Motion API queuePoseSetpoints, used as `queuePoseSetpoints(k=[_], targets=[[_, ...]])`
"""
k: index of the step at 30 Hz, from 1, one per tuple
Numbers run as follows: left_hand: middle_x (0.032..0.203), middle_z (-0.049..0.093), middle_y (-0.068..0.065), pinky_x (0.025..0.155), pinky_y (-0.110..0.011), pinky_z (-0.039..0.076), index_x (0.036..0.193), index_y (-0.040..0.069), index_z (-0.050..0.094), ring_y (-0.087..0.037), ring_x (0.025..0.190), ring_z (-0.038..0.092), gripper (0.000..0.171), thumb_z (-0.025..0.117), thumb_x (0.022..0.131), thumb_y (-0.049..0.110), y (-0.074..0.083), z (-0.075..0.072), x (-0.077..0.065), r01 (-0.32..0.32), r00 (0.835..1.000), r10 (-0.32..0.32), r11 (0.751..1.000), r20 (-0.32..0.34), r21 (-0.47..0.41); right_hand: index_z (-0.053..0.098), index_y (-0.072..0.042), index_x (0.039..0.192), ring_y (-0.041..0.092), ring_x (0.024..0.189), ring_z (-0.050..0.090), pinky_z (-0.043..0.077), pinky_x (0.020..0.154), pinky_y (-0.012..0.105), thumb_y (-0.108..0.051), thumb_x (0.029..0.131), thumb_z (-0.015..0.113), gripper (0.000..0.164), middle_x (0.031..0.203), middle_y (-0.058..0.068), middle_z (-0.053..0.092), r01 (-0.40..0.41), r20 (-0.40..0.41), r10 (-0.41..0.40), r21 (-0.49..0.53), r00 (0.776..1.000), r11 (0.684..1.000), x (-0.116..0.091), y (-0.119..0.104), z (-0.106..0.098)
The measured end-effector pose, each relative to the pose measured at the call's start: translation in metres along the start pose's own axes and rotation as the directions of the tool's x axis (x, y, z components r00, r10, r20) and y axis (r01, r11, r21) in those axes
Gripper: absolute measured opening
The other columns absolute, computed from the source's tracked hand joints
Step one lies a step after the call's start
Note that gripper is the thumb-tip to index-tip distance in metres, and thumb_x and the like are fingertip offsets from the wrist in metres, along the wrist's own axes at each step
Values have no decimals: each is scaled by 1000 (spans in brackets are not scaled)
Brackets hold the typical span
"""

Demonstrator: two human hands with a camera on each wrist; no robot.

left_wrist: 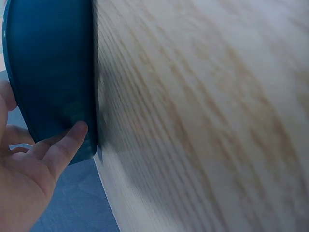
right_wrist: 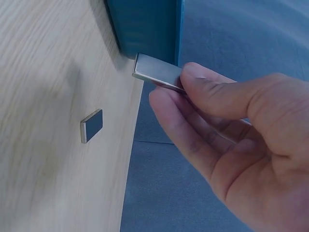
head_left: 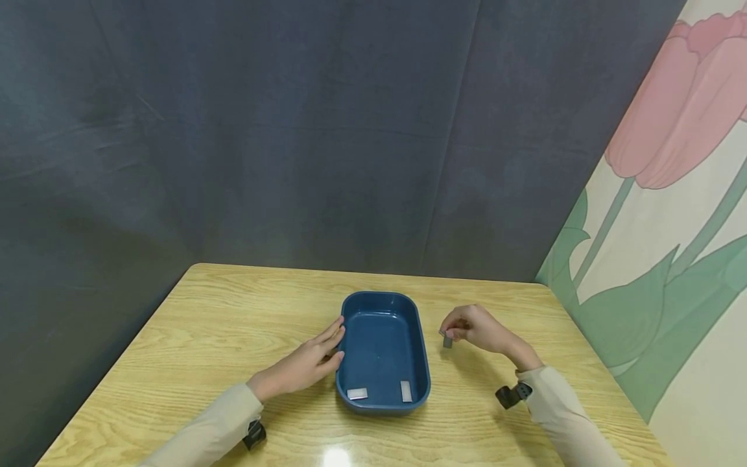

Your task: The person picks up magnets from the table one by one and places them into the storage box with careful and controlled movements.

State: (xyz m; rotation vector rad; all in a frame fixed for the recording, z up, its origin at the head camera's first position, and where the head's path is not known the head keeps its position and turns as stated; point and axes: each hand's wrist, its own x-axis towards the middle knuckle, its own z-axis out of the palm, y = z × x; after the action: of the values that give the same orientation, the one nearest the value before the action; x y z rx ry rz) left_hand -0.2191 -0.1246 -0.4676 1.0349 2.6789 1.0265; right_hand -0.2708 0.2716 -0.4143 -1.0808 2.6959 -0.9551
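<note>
A deep blue plastic bin (head_left: 379, 350) with rounded corners stands on the table. Along its left side lies my left hand (head_left: 303, 366), fingers extended and touching the rim and outer wall. In the left wrist view, a fingertip (left_wrist: 79, 128) rests against that wall. To the right of the bin, my right hand (head_left: 481, 329) pinches a flat silver rectangular block (right_wrist: 157, 70) between thumb and fingers, raised over the table. A similar block with a dark top (right_wrist: 92, 125) lies on the wood below it.
Inside the bin, one pale rectangular block (head_left: 357, 394) lies at the near left and another (head_left: 406, 391) at the near right. The wooden table (head_left: 233, 318) ends at a dark curtain (head_left: 327, 143) behind. A wall with a tulip painting (head_left: 671, 272) borders the right side.
</note>
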Motion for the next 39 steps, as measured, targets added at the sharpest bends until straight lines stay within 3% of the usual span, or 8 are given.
queuePoseSetpoints(k=[6, 15, 25, 39], targets=[[165, 6, -12, 104, -38, 43, 153, -4, 24, -26, 139, 36, 58, 45, 108, 25, 0, 0, 0, 5, 1000, -5, 1000, -1, 4, 74, 2, 98, 23, 71, 68, 57, 63, 32, 7, 92, 64, 12, 91, 9, 71, -2, -4, 3, 22, 1000, 1000, 3, -2, -2], [165, 6, -12, 105, -38, 42, 153, -4, 24, -26, 141, 34, 58, 45, 108, 25, 1, -1, 1, 4, 1000, -4, 1000, 3, 9, 74, -3, 97, 30, 69, 67, 54, 60, 26, 6, 92, 66, 14, 90, 7, 71, 9, -26, -9, 0, 1000, 1000, 7, -5, -3], [165, 6, -13, 103, -37, 44, 153, -4, 24, -25, 137, 41, 58, 45, 108, 24, 2, -2, 0, 5, 1000, -5, 1000, 9, -6, 76, -4, 95, 12, 71, 63, 53, 60, 26, 5, 90, 68, 12, 91, 6, 71, 34, -55, -36, -46, 998, 998, 12, -11, -8], [165, 6, -14, 101, -35, 46, 153, -5, 24, -24, 134, 45, 58, 45, 108, 25, 1, 0, 1, 2, 1000, -2, 1000, 5, 6, 76, -6, 96, 13, 77, 67, 56, 66, 27, 2, 91, 68, 13, 93, 4, 71, 12, -55, -14, -31, 998, 999, 20, -22, -12]])
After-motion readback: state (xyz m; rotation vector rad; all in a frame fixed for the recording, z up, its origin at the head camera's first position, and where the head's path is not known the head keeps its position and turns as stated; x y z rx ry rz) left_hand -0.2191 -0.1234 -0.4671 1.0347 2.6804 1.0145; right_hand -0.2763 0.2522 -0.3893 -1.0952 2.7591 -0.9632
